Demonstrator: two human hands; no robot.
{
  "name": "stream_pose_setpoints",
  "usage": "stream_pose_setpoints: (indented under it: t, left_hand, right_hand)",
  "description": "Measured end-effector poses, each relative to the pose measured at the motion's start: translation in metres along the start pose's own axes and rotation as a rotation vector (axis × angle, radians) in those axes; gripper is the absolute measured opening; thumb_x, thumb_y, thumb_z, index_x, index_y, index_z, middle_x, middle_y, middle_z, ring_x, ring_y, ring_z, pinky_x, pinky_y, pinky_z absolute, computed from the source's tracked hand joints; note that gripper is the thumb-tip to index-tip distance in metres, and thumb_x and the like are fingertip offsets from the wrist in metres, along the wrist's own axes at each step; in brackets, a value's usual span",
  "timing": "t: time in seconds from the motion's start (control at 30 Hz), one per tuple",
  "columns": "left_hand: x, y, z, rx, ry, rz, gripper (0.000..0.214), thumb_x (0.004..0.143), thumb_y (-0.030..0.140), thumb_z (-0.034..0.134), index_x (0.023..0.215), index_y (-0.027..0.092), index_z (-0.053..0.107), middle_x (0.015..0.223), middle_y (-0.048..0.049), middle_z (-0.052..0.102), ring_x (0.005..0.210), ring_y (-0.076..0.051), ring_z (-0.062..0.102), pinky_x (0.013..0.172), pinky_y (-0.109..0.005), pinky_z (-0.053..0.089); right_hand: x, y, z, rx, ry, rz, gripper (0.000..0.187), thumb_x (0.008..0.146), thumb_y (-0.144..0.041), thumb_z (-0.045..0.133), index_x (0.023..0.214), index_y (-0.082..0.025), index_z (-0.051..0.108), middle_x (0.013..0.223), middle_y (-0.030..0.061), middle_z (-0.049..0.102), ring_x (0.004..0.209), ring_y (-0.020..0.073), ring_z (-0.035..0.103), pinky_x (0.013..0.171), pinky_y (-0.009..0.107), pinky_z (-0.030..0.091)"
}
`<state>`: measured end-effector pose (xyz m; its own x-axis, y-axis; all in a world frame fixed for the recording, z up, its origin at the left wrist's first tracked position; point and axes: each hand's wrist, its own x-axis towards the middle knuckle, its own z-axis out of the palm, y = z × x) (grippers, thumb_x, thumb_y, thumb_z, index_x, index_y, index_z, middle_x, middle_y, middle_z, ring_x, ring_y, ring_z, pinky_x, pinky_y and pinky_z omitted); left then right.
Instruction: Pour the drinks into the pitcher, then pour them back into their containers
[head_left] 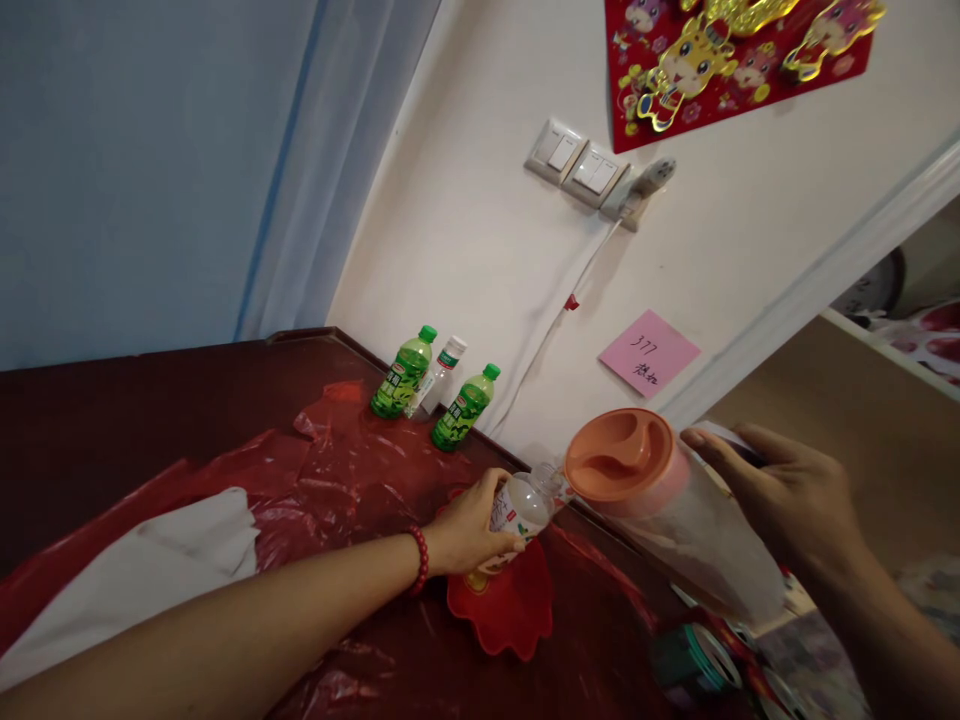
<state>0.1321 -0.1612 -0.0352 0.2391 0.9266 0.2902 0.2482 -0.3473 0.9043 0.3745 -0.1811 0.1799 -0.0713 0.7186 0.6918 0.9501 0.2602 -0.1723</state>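
My left hand (466,530) grips a small clear plastic bottle (520,510) that stands tilted on a red flower-shaped dish (504,608). My right hand (780,495) holds the handle of a translucent pitcher (679,520) with an orange lid (621,456). The pitcher is tipped toward the left, its spout right at the bottle's open mouth. A red bead bracelet (420,560) circles my left wrist.
Two green bottles (403,373) (465,408) and a clear white-capped bottle (441,374) stand by the wall on the dark table (112,420). Red plastic sheeting (337,480) and white paper (172,560) lie on the table. Wall switches (577,165), pink note (649,353).
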Motion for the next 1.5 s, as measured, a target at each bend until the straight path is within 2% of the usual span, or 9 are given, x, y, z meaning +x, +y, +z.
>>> stream_pose_setpoints:
  t: [0.27,0.47,0.87,1.3,1.5]
  left_hand:
    - [-0.0008,0.0017,-0.0016,0.002,-0.01,-0.001,0.069,0.066,0.024,0.08,0.126,0.018,0.046,0.127,-0.0133,0.063,0.112,-0.03,0.061,0.093,-0.038,0.048]
    - [-0.0006,0.001,-0.0008,0.006,-0.009,-0.001,0.069,0.066,0.022,0.078,0.126,0.019,0.045,0.125,-0.0121,0.064,0.109,-0.03,0.063,0.09,-0.038,0.048]
    - [0.0005,-0.0026,0.0011,0.017,-0.007,-0.001,0.071,0.067,0.025,0.078,0.129,0.02,0.043,0.128,-0.0126,0.063,0.112,-0.03,0.062,0.093,-0.04,0.048]
    - [0.0006,-0.0014,-0.0002,0.016,-0.017,0.0,0.07,0.067,0.026,0.078,0.128,0.021,0.044,0.129,-0.0123,0.063,0.114,-0.031,0.061,0.095,-0.04,0.048]
    - [0.0015,-0.0051,0.0012,0.018,-0.011,0.002,0.071,0.067,0.027,0.078,0.129,0.021,0.044,0.13,-0.013,0.062,0.114,-0.031,0.061,0.095,-0.041,0.048]
  right_hand:
    - [0.0001,0.0008,0.0013,0.003,0.006,-0.017,0.062,0.075,-0.079,0.061,0.062,-0.018,0.06,0.052,-0.0027,0.035,0.052,0.0149,0.036,0.048,0.026,0.026]
    - [-0.0001,0.0031,0.0004,0.009,-0.001,-0.026,0.06,0.078,-0.076,0.062,0.066,-0.018,0.064,0.053,-0.0029,0.038,0.053,0.0146,0.037,0.049,0.026,0.026]
    - [0.003,0.0052,0.0026,-0.031,0.038,-0.057,0.067,0.074,-0.084,0.058,0.068,-0.018,0.067,0.053,-0.0031,0.039,0.051,0.0149,0.038,0.048,0.026,0.026]
    - [0.0028,0.0071,0.0026,0.0,0.05,-0.099,0.064,0.076,-0.08,0.061,0.068,-0.017,0.068,0.052,-0.0031,0.039,0.049,0.0138,0.037,0.047,0.025,0.026]
    - [0.0019,0.0075,0.0006,-0.016,0.04,-0.073,0.063,0.075,-0.081,0.06,0.067,-0.018,0.067,0.051,-0.0029,0.04,0.05,0.0146,0.039,0.046,0.025,0.026]
